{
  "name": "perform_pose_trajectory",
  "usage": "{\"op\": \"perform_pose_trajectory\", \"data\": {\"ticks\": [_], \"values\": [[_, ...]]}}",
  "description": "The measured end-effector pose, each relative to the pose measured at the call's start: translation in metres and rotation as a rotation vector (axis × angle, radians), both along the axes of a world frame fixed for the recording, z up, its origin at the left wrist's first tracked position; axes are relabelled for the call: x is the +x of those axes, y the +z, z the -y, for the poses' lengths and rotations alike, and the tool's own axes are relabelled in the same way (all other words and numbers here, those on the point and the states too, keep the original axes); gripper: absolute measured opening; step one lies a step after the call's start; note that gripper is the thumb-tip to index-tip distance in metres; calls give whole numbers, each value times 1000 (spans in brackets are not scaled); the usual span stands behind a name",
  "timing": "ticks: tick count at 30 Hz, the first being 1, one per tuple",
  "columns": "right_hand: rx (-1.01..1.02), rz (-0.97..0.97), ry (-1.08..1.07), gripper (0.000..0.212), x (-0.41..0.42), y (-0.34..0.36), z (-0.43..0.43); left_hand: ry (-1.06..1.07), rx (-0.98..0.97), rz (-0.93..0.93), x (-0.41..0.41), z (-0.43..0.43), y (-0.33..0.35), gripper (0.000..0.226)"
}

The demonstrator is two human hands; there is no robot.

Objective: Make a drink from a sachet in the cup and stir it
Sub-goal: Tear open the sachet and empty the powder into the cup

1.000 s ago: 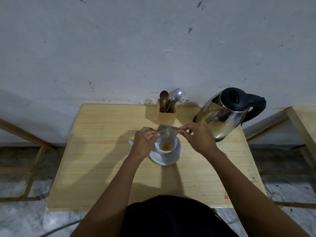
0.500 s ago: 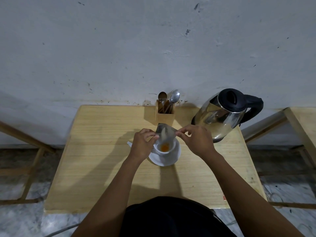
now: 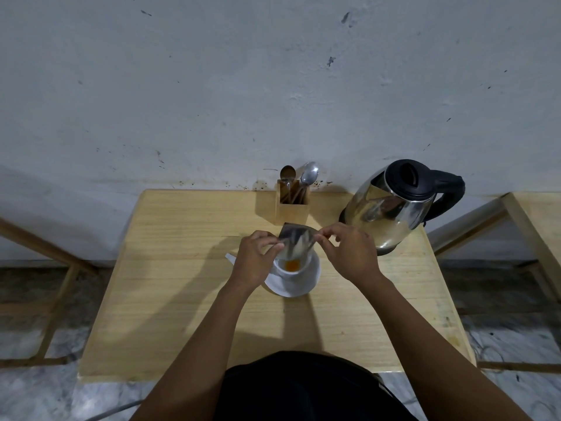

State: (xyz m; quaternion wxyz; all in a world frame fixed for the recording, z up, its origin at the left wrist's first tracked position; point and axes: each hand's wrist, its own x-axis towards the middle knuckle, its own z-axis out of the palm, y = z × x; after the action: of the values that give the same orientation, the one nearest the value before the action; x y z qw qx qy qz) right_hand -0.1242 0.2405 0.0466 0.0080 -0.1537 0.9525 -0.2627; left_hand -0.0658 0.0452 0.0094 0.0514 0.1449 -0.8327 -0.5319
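A white cup point(image 3: 296, 270) stands on a white saucer point(image 3: 306, 282) in the middle of the wooden table point(image 3: 182, 284). Orange powder point(image 3: 292, 264) lies in the cup's bottom. Both hands hold a silvery sachet point(image 3: 296, 240) tipped mouth-down over the cup. My left hand point(image 3: 258, 258) pinches its left edge, and my right hand point(image 3: 346, 252) pinches its right edge. The left hand hides the cup's left rim.
A steel kettle point(image 3: 394, 208) with a black lid and handle stands at the right rear of the table. A wooden holder point(image 3: 292, 209) with spoons point(image 3: 308, 174) sits at the back by the wall. A white scrap point(image 3: 230, 258) lies left of the saucer.
The sachet stays over the cup, its shape shifting slightly between the fingers. The orange powder heap in the cup looks a little larger. The hands keep their places.
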Motion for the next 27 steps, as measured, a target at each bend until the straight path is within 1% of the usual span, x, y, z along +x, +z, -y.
{"op": "perform_pose_trajectory", "data": {"ticks": [3, 9, 12, 16, 25, 27], "values": [[-23, 74, 16, 14, 0, 0, 0, -6, -7, 7, 1, 1, -1, 18], [-33, 35, -5, 13, 1, 2, -1, -17, -4, 4, 0, -2, 1, 17], [-28, 79, 20, 11, 1, 6, -2, -4, -15, 15, -1, 0, 2, 18], [-38, 90, 15, 12, 1, 7, -1, -3, -43, 32, -2, 1, 3, 20], [-42, -21, -36, 9, 4, 8, -1, 17, -29, 45, 0, -2, 9, 21], [-66, -5, -5, 7, 5, 8, 1, 34, -20, 45, 2, -1, 10, 19]]}}
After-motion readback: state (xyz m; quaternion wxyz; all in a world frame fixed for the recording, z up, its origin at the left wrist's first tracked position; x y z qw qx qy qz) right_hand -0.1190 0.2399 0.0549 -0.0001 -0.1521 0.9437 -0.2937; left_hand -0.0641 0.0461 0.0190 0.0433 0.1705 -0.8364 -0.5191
